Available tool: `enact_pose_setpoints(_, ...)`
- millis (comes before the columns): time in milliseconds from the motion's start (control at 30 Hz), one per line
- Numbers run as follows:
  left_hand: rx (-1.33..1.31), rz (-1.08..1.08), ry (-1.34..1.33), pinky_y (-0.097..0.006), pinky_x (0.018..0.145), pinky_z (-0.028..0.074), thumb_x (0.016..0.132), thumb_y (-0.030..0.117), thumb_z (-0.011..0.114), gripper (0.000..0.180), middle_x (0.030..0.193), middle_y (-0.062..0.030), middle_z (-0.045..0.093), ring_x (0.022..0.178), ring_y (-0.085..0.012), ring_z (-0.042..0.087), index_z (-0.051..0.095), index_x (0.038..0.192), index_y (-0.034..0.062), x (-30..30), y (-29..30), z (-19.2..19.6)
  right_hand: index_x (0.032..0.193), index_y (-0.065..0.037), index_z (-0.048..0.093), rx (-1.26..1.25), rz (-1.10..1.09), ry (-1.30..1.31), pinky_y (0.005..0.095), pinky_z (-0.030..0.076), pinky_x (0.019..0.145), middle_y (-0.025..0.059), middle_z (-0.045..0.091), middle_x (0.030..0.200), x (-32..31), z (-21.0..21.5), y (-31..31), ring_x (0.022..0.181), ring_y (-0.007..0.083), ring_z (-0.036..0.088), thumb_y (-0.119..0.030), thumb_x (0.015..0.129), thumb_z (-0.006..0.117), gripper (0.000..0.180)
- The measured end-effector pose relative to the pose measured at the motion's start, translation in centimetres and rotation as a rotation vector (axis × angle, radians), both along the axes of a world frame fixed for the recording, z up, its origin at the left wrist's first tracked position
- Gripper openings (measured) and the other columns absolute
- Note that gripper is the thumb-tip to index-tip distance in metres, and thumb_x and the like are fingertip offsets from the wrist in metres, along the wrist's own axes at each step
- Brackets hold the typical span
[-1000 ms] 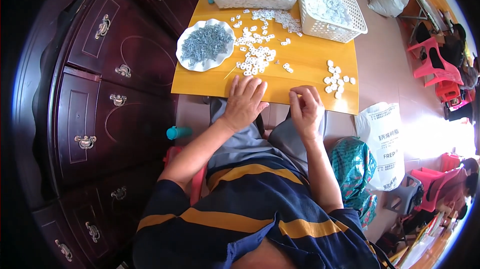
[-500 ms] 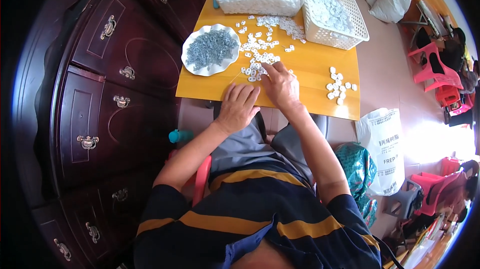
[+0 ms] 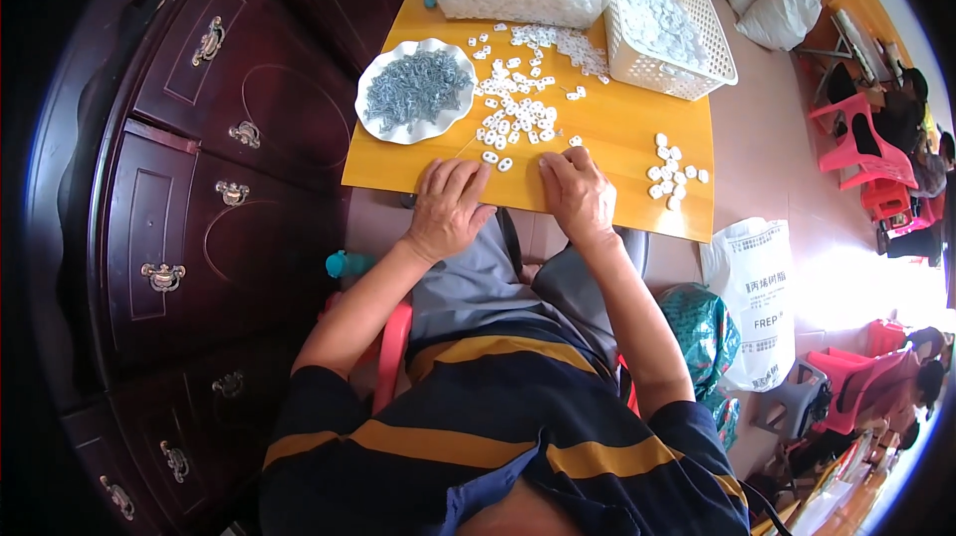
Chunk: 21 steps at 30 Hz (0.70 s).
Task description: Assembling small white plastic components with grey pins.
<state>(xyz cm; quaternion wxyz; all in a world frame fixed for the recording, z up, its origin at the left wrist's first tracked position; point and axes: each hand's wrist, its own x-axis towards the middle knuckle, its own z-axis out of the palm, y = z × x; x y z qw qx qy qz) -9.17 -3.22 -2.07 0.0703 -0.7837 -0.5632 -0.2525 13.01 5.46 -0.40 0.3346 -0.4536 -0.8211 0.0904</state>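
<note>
My left hand (image 3: 446,208) lies at the table's front edge, fingers side by side and thumb apart. Past its fingertips a thin pale line crosses the tabletop; I cannot tell whether it is touched. My right hand (image 3: 581,196) rests at the same edge with its fingers bent down and close together; anything under them is hidden. Between and beyond the hands lie many small white oval pieces (image 3: 518,120) with dark spots. Two of these pieces (image 3: 497,160) lie apart, between my hands. A white wavy-rimmed plate (image 3: 403,133) holds a heap of small grey-blue pieces (image 3: 418,88).
At the back of the yellow table (image 3: 627,153) stand a clear bin (image 3: 518,3) and a white perforated basket (image 3: 687,78), both full of small white pieces. A group of white pieces (image 3: 669,176) lies at the right. Dark drawers (image 3: 149,227) line the left; bags (image 3: 757,307) stand right.
My right hand has drawn back from the pile to the table's front edge, its fingers now bent down. Two white pieces now show apart between my hands. The left hand has stayed nearly still.
</note>
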Motion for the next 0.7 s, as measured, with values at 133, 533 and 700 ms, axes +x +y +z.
enact_pose_setpoints(133, 0.076, -0.082, -0.014, -0.047, 0.108, 0.041, 0.082, 0.021, 0.076, 0.05, 0.12, -0.0083, 0.059, 0.118, -0.0284, 0.054, 0.066, 0.128, 0.0059, 0.2, 0.0, 0.0, 0.102, -0.013, 0.075, 0.013, -0.013, 0.003, 0.0406, 0.057, 0.071, 0.0063, 0.066, 0.093, 0.7, -0.1, -0.3, 0.084, 0.0285, 0.07, -0.019, 0.094, 0.072, 0.011)
enact_pose_setpoints(533, 0.08, -0.24, -0.202, -0.04, 0.082, 0.053, 0.078, -0.001, 0.07, 0.018, 0.09, -0.0082, 0.061, 0.089, -0.0287, 0.062, 0.073, 0.095, 0.0032, 0.3, 0.2, 1.0, 0.102, -0.012, 0.075, 0.054, -0.011, 0.016, 0.0393, 0.056, 0.073, 0.0056, 0.066, 0.093, 0.9, -0.4, -0.8, 0.083, 0.0278, 0.069, -0.017, 0.094, 0.072, 0.01)
enact_pose_setpoints(700, 0.08, -0.182, -0.336, -0.042, 0.077, 0.052, 0.084, -0.001, 0.072, 0.012, 0.089, -0.0104, 0.061, 0.086, -0.0318, 0.062, 0.068, 0.093, 0.0042, 1.9, 2.5, 3.1, 0.102, -0.012, 0.076, 0.04, -0.005, 0.02, 0.0394, 0.056, 0.074, 0.0058, 0.066, 0.094, 0.9, -0.4, -0.8, 0.084, 0.0278, 0.069, -0.017, 0.094, 0.072, 0.011)
